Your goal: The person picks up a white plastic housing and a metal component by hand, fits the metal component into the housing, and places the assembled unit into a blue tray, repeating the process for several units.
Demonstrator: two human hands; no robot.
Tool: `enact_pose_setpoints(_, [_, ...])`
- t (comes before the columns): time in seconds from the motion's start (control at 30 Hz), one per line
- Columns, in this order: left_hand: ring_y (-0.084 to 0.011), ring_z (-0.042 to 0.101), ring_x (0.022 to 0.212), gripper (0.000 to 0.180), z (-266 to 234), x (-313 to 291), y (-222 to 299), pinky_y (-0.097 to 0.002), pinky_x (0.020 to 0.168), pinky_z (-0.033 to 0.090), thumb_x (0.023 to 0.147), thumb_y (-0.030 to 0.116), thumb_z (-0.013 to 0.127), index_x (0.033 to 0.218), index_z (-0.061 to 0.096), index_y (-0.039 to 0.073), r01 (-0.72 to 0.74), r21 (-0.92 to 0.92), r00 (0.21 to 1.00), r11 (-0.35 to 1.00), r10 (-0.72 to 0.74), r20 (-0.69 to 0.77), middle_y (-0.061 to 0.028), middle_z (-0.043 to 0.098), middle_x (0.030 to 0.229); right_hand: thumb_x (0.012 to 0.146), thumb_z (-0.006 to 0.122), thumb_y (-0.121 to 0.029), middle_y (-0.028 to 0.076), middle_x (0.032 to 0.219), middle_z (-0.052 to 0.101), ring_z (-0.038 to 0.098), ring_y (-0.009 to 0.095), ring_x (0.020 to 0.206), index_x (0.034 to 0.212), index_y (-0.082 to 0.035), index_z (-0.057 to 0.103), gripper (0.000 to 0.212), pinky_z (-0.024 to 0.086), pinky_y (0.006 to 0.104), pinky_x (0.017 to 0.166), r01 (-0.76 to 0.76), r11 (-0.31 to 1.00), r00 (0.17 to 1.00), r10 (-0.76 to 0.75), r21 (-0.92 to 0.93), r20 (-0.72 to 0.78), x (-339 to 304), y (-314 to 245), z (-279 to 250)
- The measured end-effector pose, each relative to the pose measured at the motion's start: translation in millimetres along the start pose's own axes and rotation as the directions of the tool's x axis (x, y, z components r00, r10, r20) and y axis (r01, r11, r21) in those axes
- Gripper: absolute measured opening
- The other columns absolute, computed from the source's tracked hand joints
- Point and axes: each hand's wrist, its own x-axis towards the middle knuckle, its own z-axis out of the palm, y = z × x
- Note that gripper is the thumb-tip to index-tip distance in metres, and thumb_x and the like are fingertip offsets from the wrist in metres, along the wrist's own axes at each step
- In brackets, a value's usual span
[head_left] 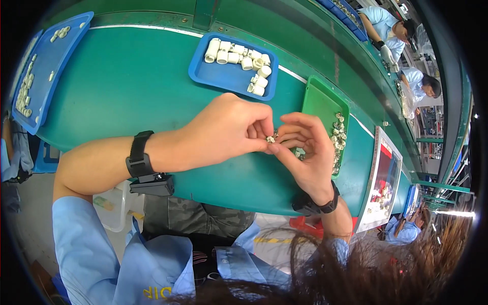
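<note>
In front of me, above the green work surface (147,71), my left hand (223,127) pinches a small white-and-metal part (271,139) between thumb and fingers. The thumb and curled fingers of my right hand (310,152) meet the same part from the other side; its index finger is raised. The part is too small to make out its exact shape. More whitish bits (300,153) show in the gap of my right hand, in the palm or behind it, I cannot tell which. Right behind that hand, a green tray (320,96) holds several similar small parts (338,134).
Beyond my hands, a blue tray (195,71) holds several white cylindrical pieces (234,57). Another blue tray (63,61) with small white pieces lies far left. At right sits a framed, printed sheet (381,178). Co-workers (384,25) work past the green metal ledge (284,30).
</note>
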Motion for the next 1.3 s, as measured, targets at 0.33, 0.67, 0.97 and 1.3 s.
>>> enact_pose_setpoints(0.33, [-0.0309,0.074,0.074,0.033,-26.1,9.4,10.6,-0.0417,0.067,0.057,0.077,0.014,0.091,0.101,0.071,0.001,-0.108,0.341,0.994,0.934,0.11,0.014,-0.0119,0.074,0.077,0.088,0.08,0.012,0.014,0.113,0.073,0.075,0.017,0.095,0.132,0.003,0.058,0.051,0.062,0.0279,0.083,0.06,0.992,0.997,-0.064,-0.107,-0.039,3.9,2.6,-12.4])
enact_pose_setpoints(0.67, [-0.0341,0.075,0.078,0.029,-24.8,9.3,-15.9,-0.0455,0.07,0.058,0.078,0.013,0.088,0.103,0.077,0.005,-0.127,0.452,0.975,0.883,0.029,0.219,-0.0119,0.076,0.081,0.084,0.087,0.006,0.012,0.109,0.078,0.079,0.019,0.094,0.119,0.001,0.07,0.039,0.064,0.0293,0.078,0.344,0.827,0.939,-0.288,-0.445,0.189,12.1,4.8,2.2])
enact_pose_setpoints(0.97, [-0.035,0.076,0.081,0.024,-23.3,7.9,-18.4,-0.0463,0.071,0.058,0.08,0.014,0.086,0.1,0.077,0.004,-0.136,0.418,0.978,0.898,0.055,0.202,-0.0136,0.078,0.086,0.082,0.087,0.001,0.008,0.099,0.078,0.077,0.02,0.083,0.116,-0.004,0.074,0.037,0.061,0.031,0.068,0.366,0.778,0.931,-0.31,-0.511,0.195,9.6,4.7,6.1])
enact_pose_setpoints(1.3, [-0.0256,0.071,0.075,0.022,-24.8,9.7,-14.5,-0.0389,0.067,0.053,0.084,0.014,0.086,0.097,0.072,0.004,-0.015,0.365,0.975,0.931,-0.067,0.211,-0.0063,0.074,0.082,0.082,0.088,0.005,0.014,0.111,0.077,0.079,0.021,0.094,0.117,0.002,0.071,0.04,0.065,0.0299,0.081,0.263,0.886,0.964,-0.22,-0.382,0.153,10.4,9.5,1.6])
